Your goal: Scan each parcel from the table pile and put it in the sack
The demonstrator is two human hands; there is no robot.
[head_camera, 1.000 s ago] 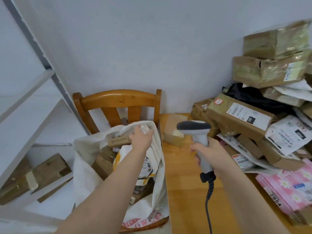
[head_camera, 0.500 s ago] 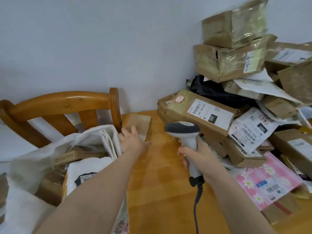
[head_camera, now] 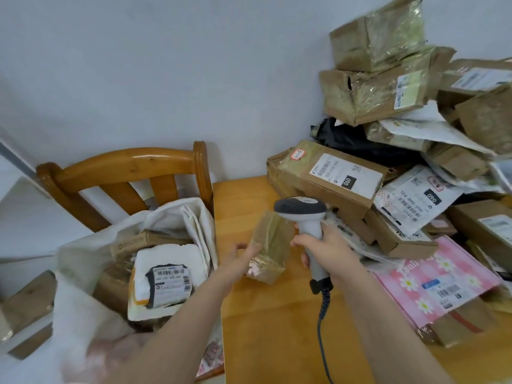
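Gripping now, left hand fingers around small brown parcel, previously on table; right hand clasping scanner.

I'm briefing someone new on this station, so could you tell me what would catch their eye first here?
The tall, untidy parcel pile on the right of the wooden table, reaching up the wall. In front of it, the right hand grips a grey scanner beside a small brown parcel held by the left hand. On the left, a white sack sits open on a wooden chair, parcels already inside.
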